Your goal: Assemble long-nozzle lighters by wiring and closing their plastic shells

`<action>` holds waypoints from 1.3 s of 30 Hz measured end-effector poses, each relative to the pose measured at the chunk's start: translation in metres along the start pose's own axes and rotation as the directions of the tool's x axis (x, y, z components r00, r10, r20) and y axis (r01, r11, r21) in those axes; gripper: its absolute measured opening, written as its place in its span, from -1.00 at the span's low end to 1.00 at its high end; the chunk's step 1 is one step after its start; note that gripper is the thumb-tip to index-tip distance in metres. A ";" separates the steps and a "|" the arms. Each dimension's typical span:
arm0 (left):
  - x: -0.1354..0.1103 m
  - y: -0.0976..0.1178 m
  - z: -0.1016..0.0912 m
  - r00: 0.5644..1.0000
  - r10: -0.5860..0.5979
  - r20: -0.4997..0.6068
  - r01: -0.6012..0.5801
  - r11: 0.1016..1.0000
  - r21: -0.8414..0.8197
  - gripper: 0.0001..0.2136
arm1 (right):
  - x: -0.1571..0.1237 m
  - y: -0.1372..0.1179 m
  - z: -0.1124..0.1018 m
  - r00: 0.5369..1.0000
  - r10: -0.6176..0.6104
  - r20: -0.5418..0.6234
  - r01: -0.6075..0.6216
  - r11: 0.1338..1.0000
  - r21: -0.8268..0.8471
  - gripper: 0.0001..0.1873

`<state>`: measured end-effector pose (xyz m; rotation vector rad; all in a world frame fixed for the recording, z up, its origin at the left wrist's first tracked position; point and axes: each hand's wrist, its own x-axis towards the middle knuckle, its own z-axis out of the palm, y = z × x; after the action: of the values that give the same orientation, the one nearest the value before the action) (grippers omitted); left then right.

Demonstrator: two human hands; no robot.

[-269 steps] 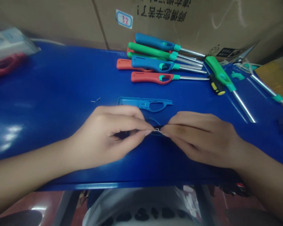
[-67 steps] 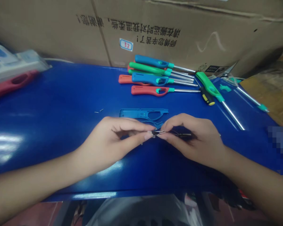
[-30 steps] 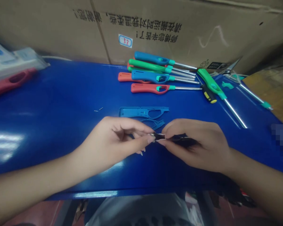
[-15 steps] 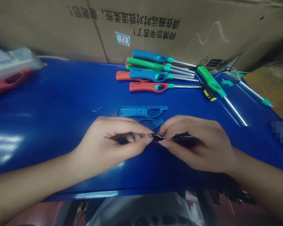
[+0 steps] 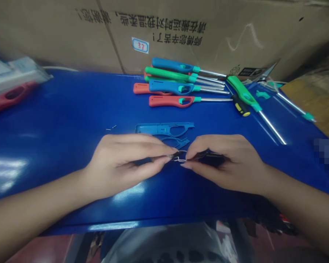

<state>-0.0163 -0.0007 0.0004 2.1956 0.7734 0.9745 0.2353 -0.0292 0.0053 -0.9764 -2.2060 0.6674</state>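
Both my hands meet over the near middle of the blue table (image 5: 57,120). My left hand (image 5: 123,162) pinches one end of a thin wire (image 5: 180,160) between thumb and fingers. My right hand (image 5: 224,160) is closed round a small dark part (image 5: 211,155) that the wire joins. Just beyond my fingertips lie two open blue plastic handle shells (image 5: 164,129), one partly behind my hands.
Several finished long-nosed lighters (image 5: 178,87) in blue, green and red lie at the back, a green one (image 5: 245,95) and a black-and-yellow screwdriver (image 5: 239,106) to their right. Two tiny screws (image 5: 111,128) lie left of the shells. Cardboard boxes (image 5: 208,33) stand behind; a packaged red lighter (image 5: 9,95) lies far left.
My fingertips have shifted slightly at the wire between them, and the wire's loop now shows below the pinch. The hands stay in the same place on the table.
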 end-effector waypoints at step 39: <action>-0.003 -0.008 0.009 0.965 -0.254 -0.061 0.243 0.959 -0.146 -0.84 | 0.002 0.001 -0.009 0.930 0.337 -0.145 -0.269 0.894 0.357 -0.89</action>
<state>-0.0134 0.0001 -0.0116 1.8972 0.9635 0.9613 0.2410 -0.0250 0.0112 -1.1640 -1.7042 0.9987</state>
